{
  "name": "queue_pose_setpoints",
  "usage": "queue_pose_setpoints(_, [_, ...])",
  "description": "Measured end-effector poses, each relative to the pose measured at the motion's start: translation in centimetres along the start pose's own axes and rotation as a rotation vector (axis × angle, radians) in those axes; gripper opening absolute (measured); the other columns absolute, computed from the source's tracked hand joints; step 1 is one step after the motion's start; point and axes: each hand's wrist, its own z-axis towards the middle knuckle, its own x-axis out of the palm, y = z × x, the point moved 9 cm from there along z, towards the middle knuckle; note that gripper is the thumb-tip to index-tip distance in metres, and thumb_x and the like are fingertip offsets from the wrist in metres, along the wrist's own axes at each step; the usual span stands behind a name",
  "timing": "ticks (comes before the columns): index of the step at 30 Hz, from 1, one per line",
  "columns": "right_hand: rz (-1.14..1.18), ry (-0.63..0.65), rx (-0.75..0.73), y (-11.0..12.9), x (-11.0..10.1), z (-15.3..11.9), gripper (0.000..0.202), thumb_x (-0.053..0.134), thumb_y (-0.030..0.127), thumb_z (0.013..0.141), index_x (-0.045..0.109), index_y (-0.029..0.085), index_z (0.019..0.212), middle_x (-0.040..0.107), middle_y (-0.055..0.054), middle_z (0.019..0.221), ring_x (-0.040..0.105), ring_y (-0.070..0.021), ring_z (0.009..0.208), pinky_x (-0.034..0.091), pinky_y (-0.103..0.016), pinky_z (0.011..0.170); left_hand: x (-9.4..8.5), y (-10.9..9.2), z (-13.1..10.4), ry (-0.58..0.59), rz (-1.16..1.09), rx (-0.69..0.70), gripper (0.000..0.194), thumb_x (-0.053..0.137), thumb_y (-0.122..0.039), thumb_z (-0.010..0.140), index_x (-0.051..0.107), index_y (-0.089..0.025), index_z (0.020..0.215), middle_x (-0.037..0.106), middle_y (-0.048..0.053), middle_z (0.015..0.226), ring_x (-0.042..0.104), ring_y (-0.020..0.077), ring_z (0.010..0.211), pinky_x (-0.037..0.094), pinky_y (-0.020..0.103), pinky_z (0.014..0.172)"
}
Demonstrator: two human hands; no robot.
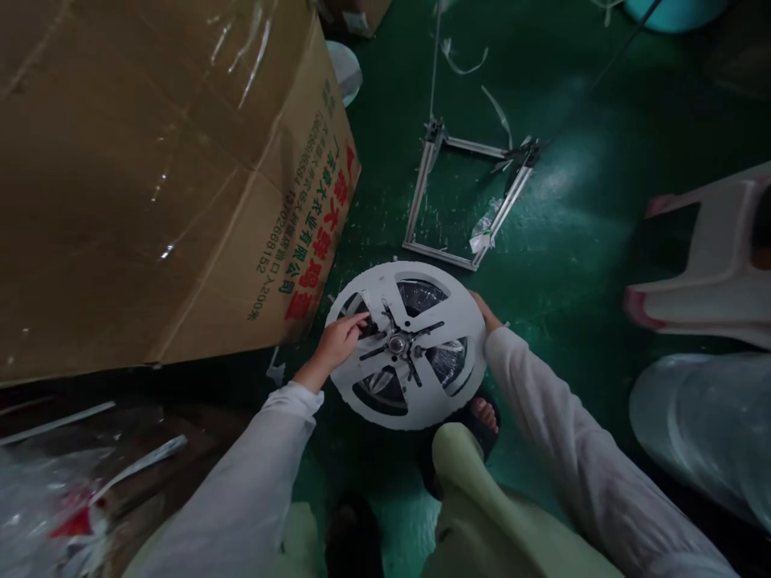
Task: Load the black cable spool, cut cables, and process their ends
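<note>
A large light-grey reel (425, 405) with wide cut-outs stands between my feet, its flat face turned up towards me. Its middle has a round metal hub (397, 344) with dark slots spreading outward, and clear wrapped material shows through the cut-outs. My left hand (342, 343) lies on the reel's left side, fingers stretched out over the upper-left cut-out beside a dark fitting; nothing shows as held in it. On the reel's right rim, my right hand (485, 311) grips the edge, with most of its fingers hidden behind it.
A big cardboard box (198, 281) fills the left. Beyond the reel, a metal frame (413, 210) lies on the green floor (566, 233) near loose strips. At right are a pale plastic stool (716, 249) and a film-wrapped roll (692, 425). Plastic bags (42, 490) lie lower left.
</note>
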Motion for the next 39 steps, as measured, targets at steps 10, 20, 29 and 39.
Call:
queue_pose_setpoints(10, [-0.065, 0.042, 0.029, 1.8, -1.9, -4.3, 0.042, 0.056, 0.055, 0.079, 0.071, 0.019, 0.095, 0.071, -0.013, 0.11, 0.059, -0.0324, 0.117, 0.045, -0.051, 0.098, -7.4, -5.6, -2.6, -0.415, -0.119, -0.022, 0.028, 0.052, -0.031, 0.087, 0.068, -0.02, 0.108, 0.071, 0.008, 0.106, 0.065, 0.0201, 0.097, 0.05, 0.033, 0.09])
queue_pose_setpoints(20, [-0.215, 0.172, -0.463, 20.3, -2.5, -23.4, 0.017, 0.052, 0.032, 0.089, 0.062, 0.02, 0.096, 0.067, -0.014, 0.101, 0.05, -0.0298, 0.127, 0.046, -0.05, 0.099, -6.2, -11.3, -13.4, -0.322, -0.925, -0.606, 0.037, 0.069, -0.051, 0.075, 0.065, -0.017, 0.091, 0.069, 0.004, 0.079, 0.065, 0.016, 0.069, 0.05, 0.026, 0.062])
queue_pose_setpoints(29, [0.176, 0.432, 0.109, 23.6, 8.6, -33.9, 0.043, 0.054, 0.016, 0.061, 0.055, 0.02, 0.104, 0.066, -0.003, 0.09, 0.062, -0.019, 0.079, 0.052, -0.037, 0.077, -8.6, -9.7, -25.4, -0.339, -0.899, -0.944, 0.022, 0.066, -0.034, 0.076, 0.053, -0.018, 0.082, 0.061, -0.002, 0.064, 0.062, 0.0126, 0.06, 0.046, 0.025, 0.065])
queue_pose_setpoints(39, [0.515, 0.285, 0.637, 21.6, 12.5, -38.6, 0.028, 0.061, 0.046, 0.064, 0.049, 0.021, 0.069, 0.048, 0.005, 0.052, 0.046, -0.0122, 0.05, 0.039, -0.025, 0.051, -8.2, -9.7, -28.7, -0.214, -0.65, -1.111, 0.017, 0.059, -0.023, 0.074, 0.047, -0.02, 0.063, 0.048, -0.007, 0.053, 0.05, 0.011, 0.053, 0.039, 0.022, 0.058])
